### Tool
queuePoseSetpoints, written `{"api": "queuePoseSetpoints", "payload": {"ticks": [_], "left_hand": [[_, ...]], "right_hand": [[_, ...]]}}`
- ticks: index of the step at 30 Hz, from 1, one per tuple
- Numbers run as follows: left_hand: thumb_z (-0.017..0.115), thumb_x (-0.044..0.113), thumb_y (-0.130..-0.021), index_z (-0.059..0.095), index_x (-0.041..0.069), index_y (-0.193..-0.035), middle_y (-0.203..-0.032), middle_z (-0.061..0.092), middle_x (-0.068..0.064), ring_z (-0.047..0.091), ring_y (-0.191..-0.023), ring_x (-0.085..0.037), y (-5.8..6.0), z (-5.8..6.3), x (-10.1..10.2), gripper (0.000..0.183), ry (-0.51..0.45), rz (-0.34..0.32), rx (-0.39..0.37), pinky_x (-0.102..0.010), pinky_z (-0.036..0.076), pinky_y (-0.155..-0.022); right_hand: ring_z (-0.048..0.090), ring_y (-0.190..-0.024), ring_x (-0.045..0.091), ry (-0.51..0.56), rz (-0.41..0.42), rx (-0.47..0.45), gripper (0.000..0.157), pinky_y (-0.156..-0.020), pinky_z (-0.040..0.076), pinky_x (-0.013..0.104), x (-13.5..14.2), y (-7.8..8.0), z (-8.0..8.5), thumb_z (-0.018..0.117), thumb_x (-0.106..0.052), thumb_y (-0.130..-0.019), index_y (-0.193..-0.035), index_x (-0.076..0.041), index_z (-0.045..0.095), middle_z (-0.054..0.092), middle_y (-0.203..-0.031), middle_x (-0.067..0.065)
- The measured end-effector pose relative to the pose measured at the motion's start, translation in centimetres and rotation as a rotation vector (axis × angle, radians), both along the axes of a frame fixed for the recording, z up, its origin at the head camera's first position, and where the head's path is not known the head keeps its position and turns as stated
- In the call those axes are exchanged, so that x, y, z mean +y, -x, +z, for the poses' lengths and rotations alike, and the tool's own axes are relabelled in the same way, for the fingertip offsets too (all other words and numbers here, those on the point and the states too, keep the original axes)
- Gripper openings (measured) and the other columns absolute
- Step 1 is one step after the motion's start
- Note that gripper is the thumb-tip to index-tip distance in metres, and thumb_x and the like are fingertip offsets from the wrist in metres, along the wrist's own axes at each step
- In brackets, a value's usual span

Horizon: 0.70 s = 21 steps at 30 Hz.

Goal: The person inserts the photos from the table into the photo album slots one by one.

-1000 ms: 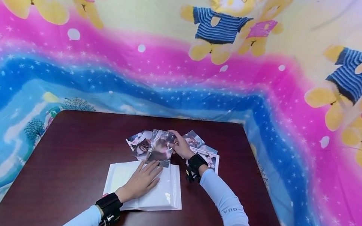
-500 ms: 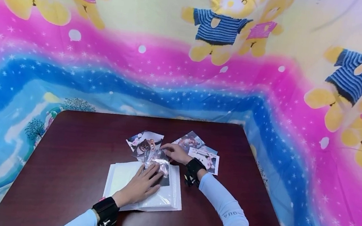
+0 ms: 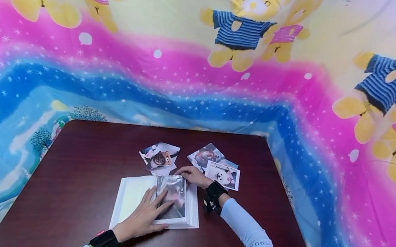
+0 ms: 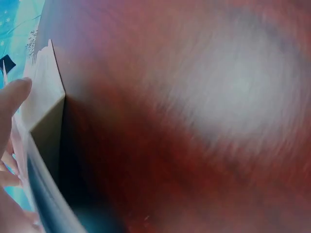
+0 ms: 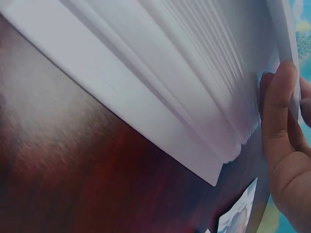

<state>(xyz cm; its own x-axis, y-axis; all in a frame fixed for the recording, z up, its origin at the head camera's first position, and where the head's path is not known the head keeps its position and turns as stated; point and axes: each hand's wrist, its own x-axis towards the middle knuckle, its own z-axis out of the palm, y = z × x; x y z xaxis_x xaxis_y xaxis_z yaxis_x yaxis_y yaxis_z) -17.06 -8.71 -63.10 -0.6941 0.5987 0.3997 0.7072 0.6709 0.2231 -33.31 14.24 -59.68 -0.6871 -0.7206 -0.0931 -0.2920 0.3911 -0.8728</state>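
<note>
A white photo album (image 3: 131, 194) lies spread on the table, its stacked page edges showing in the right wrist view. On its right page is a photo (image 3: 177, 191) under shiny clear film, with white page showing along its right and bottom sides. My left hand (image 3: 142, 217) rests with spread, straight fingers across the middle of the album, fingertips on the photo's left part. At the top right corner of that page, my right hand (image 3: 194, 176) pinches the page edge, thumb on one side and fingers on the other in the right wrist view.
Behind the album to the left lie a cat photo (image 3: 159, 158) and another sheet partly beneath it. Several more photos overlap at the right, including a white-bordered one (image 3: 224, 175). The dark wooden table (image 3: 84, 175) meets a printed cloth backdrop (image 3: 174, 75) at its far edge.
The photo has slid toward the body, from beyond the album's top edge down onto the right page. My right hand followed it down; my left hand shifted slightly left and nearer.
</note>
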Motion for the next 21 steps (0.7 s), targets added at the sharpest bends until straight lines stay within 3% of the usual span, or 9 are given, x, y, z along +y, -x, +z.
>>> {"api": "queuePoseSetpoints", "payload": {"ticks": [6,8,11,13,15,16,19,21], "left_hand": [[0.078,0.051,-0.079,0.055,0.013,-0.142,-0.149,0.038,-0.03,0.03,-0.13,-0.064,0.1,-0.5,0.1,0.077,-0.047,0.018,-0.001,-0.072,0.025,-0.104],[0.077,0.052,-0.08,0.052,0.015,-0.145,-0.151,0.035,-0.029,0.028,-0.132,-0.063,0.2,-0.3,0.1,0.078,-0.055,0.012,-0.045,-0.072,0.022,-0.106],[0.07,0.051,-0.087,0.048,0.015,-0.148,-0.154,0.032,-0.027,0.026,-0.136,-0.059,0.2,0.5,0.2,0.074,-0.109,0.01,-0.164,-0.072,0.019,-0.107],[0.063,0.046,-0.094,0.044,0.011,-0.15,-0.154,0.032,-0.025,0.028,-0.138,-0.053,0.3,1.4,0.2,0.068,-0.213,0.027,-0.294,-0.069,0.019,-0.109],[0.054,0.036,-0.101,0.04,0.005,-0.15,-0.153,0.035,-0.025,0.033,-0.137,-0.049,0.6,2.5,0.0,0.059,-0.388,0.058,-0.438,-0.066,0.024,-0.109],[0.049,0.031,-0.104,0.038,0.002,-0.15,-0.151,0.036,-0.026,0.037,-0.135,-0.047,0.9,3.1,-0.2,0.056,-0.487,0.081,-0.51,-0.064,0.027,-0.108],[0.037,0.024,-0.108,0.03,-0.002,-0.151,-0.15,0.036,-0.028,0.039,-0.134,-0.045,1.9,5.0,-1.1,0.051,-0.774,0.144,-0.684,-0.061,0.032,-0.107],[0.037,0.023,-0.108,0.027,-0.003,-0.152,-0.15,0.034,-0.03,0.039,-0.133,-0.046,2.7,5.9,-1.9,0.052,-0.889,0.191,-0.747,-0.058,0.035,-0.106]], "right_hand": [[0.052,-0.064,0.015,-0.003,-0.048,0.006,0.033,-0.056,0.051,0.031,-0.1,-0.7,-0.5,0.04,0.004,-0.103,-0.118,0.002,0.068,0.063,-0.117,0.017],[0.051,-0.061,0.015,0.029,-0.078,-0.012,0.031,-0.055,0.051,0.033,0.1,-1.2,-0.4,0.039,-0.001,-0.105,-0.127,0.004,0.062,0.059,-0.123,0.02],[0.052,-0.058,0.012,0.137,-0.166,-0.096,0.035,-0.056,0.054,0.036,0.2,-2.5,0.1,0.041,-0.009,-0.107,-0.138,0.006,0.047,0.059,-0.115,0.026],[0.058,-0.06,0.013,0.228,-0.225,-0.163,0.038,-0.058,0.056,0.039,-0.1,-3.9,0.7,0.042,-0.012,-0.107,-0.141,0.008,0.041,0.061,-0.106,0.026],[0.063,-0.064,0.016,0.312,-0.266,-0.222,0.039,-0.058,0.058,0.04,-0.8,-5.5,1.4,0.043,-0.014,-0.107,-0.14,0.006,0.041,0.063,-0.099,0.024],[0.065,-0.068,0.019,0.34,-0.256,-0.237,0.039,-0.059,0.059,0.04,-1.3,-6.2,1.7,0.043,-0.015,-0.107,-0.14,0.006,0.041,0.063,-0.103,0.023],[0.068,-0.084,0.031,0.333,-0.142,-0.19,0.039,-0.062,0.059,0.039,-3.4,-8.2,2.2,0.041,-0.016,-0.108,-0.142,0.002,0.045,0.06,-0.121,0.026],[0.066,-0.098,0.033,0.261,-0.017,-0.064,0.038,-0.068,0.06,0.037,-4.6,-9.3,2.0,0.042,-0.014,-0.107,-0.142,0.0,0.047,0.054,-0.134,0.024]]}}
